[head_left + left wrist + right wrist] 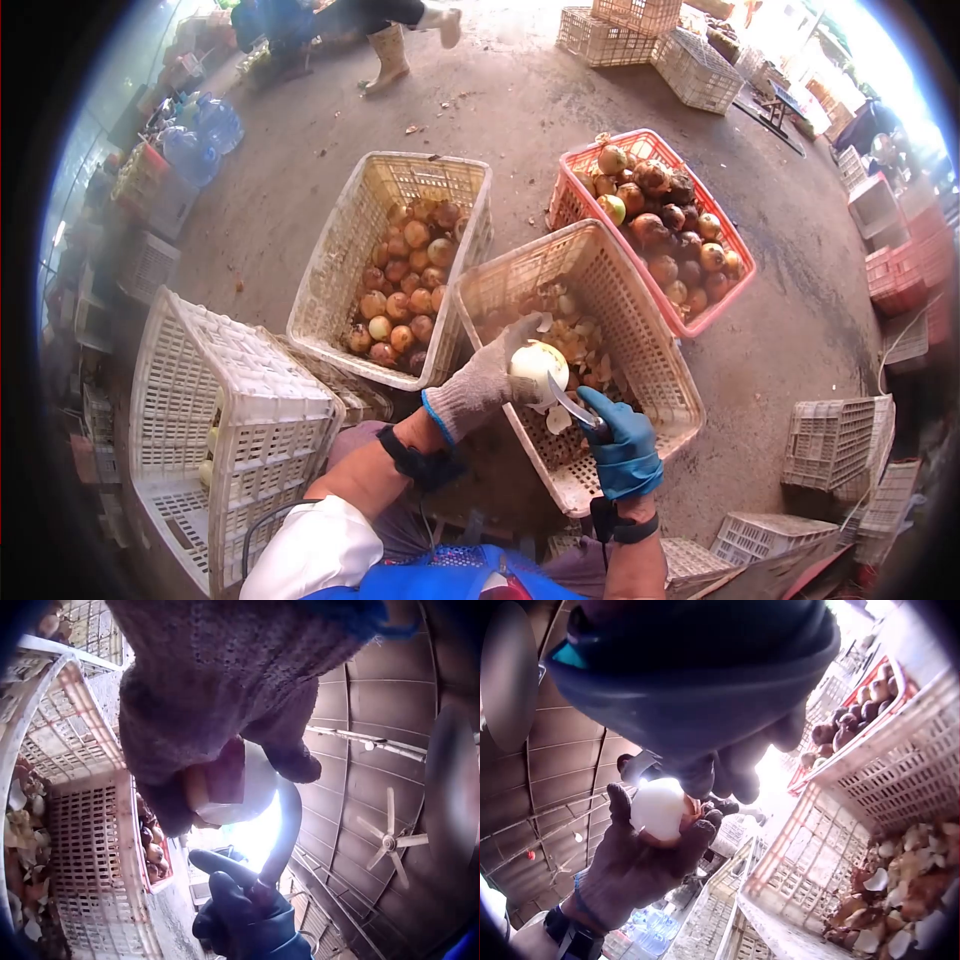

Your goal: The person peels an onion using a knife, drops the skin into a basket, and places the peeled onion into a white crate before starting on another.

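Note:
A half-peeled onion (540, 372), white with some brown skin left, sits in my left hand (478, 388), which wears a knitted glove. The fingers grip it from beneath and the side, as the right wrist view shows. My right hand (622, 445), in a blue rubber glove, holds a knife with a curved blade (572, 405). Its blade lies right at the onion's side, and most of its handle is hidden in the fist. Below both hands stands a white crate (690, 425) with peeled skins (885, 900) in it.
A white crate of onions (330, 270) stands at the left, a red crate of darker onions (722, 310) at the far right. An upended white crate (270, 400) is by my left arm. Stacked crates (700, 70), water jugs (215, 125) and a person's boot (388, 55) are farther off.

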Tool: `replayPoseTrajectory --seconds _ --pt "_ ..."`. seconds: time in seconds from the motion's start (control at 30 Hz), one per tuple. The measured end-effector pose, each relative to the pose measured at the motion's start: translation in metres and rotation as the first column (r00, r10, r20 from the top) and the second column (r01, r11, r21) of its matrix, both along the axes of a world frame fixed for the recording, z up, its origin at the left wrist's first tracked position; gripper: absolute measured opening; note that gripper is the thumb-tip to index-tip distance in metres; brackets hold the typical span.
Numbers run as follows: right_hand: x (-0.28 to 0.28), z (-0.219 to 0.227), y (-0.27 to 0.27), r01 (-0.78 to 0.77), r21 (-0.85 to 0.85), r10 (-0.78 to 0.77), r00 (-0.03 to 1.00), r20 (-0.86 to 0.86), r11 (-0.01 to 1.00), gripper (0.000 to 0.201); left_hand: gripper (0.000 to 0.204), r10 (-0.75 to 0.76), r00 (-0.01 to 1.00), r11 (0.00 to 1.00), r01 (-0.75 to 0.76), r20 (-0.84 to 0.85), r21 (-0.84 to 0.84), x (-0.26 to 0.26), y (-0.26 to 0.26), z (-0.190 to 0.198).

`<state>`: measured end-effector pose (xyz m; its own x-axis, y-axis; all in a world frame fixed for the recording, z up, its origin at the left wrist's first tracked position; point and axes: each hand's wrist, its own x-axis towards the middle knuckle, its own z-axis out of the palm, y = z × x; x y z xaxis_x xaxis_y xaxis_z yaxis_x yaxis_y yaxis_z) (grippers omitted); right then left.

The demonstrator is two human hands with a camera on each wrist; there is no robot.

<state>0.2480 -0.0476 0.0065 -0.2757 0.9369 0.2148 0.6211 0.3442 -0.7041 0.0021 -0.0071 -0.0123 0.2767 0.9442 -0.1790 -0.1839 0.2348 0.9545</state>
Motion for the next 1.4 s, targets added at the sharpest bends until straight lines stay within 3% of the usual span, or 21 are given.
replayPoseTrajectory --seconds 0.2,0.33,0.4,0.5,0.53,0.6,0.63,0.73,0.77,0.9,1.0,1.1,1.2,1.23,1.4 --pt "0.005 0.0 -0.004 0.006 -0.059 -0.007 1.0 -0.03 0.998 0.044 0.133 -0.077 0.988 0.997 0.08 -0.133 0.015 -0.002 0.001 0.011" --pt "0.003 -0.004 -0.008 0.092 0.004 -0.092 0.99 0.106 0.996 0.041 0.119 -0.062 0.976 0.998 0.066 -0.209 0.016 0.001 0.002 0.009" --pt "-0.001 -0.006 -0.011 0.136 0.067 -0.148 0.966 0.21 0.988 0.037 0.115 -0.062 0.991 0.996 0.054 -0.116 -0.067 0.003 0.001 0.007" --pt "-0.009 -0.041 -0.018 0.193 -0.17 -0.232 0.939 -0.254 0.966 0.03 0.102 -0.058 0.997 0.995 0.055 -0.042 -0.079 0.003 0.0 0.008" --pt "-0.008 -0.035 -0.016 0.179 -0.414 -0.331 0.883 -0.333 0.893 0.03 0.096 -0.059 0.998 0.996 0.057 -0.029 -0.066 0.001 -0.001 0.01" --pt "-0.004 -0.008 -0.011 0.037 -0.8 -0.559 0.735 -0.384 0.598 0.032 0.106 -0.055 0.966 0.995 0.075 -0.254 0.07 -0.003 0.0 0.014" --pt "-0.008 0.004 -0.01 0.002 -0.797 -0.528 0.75 -0.398 0.604 0.038 0.111 -0.042 0.933 0.987 0.095 -0.359 0.131 -0.002 -0.001 0.016" --pt "-0.019 -0.002 -0.013 -0.011 -0.61 -0.406 0.737 -0.541 0.793 0.048 0.113 -0.155 0.961 0.987 0.142 -0.23 -0.073 0.002 -0.003 0.031" --pt "-0.021 0.001 -0.012 -0.009 -0.581 -0.361 0.775 -0.519 0.814 0.057 0.114 -0.182 0.938 0.983 0.174 -0.295 -0.051 0.003 -0.004 0.028" --pt "-0.027 0.017 -0.005 0.056 -0.221 -0.125 0.942 -0.313 0.974 0.056 0.117 -0.214 0.858 0.957 0.28 -0.468 0.076 0.008 -0.01 0.009" --pt "-0.023 0.022 -0.009 0.034 -0.277 -0.111 0.957 -0.267 0.96 0.043 0.12 -0.207 0.835 0.946 0.304 -0.51 0.115 0.01 -0.012 0.01" --pt "-0.02 0.012 -0.006 0.02 -0.069 -0.034 0.978 -0.206 0.997 0.037 0.12 -0.239 0.811 0.943 0.326 -0.534 0.073 0.01 -0.015 0.01" --pt "-0.015 0.003 -0.005 -0.014 0.011 0.015 0.998 -0.063 1.0 0.034 0.118 -0.276 0.79 0.936 0.351 -0.548 0.036 0.014 -0.017 0.009" --pt "-0.016 0.007 -0.007 -0.007 -0.019 0.006 0.999 -0.039 1.0 0.03 0.117 -0.279 0.798 0.935 0.353 -0.534 0.04 0.015 -0.018 0.008" --pt "-0.014 0.007 -0.01 0.215 -0.161 -0.249 0.939 -0.236 0.963 0.026 0.117 -0.279 0.851 0.94 0.336 -0.444 0.054 0.016 -0.016 0.016"
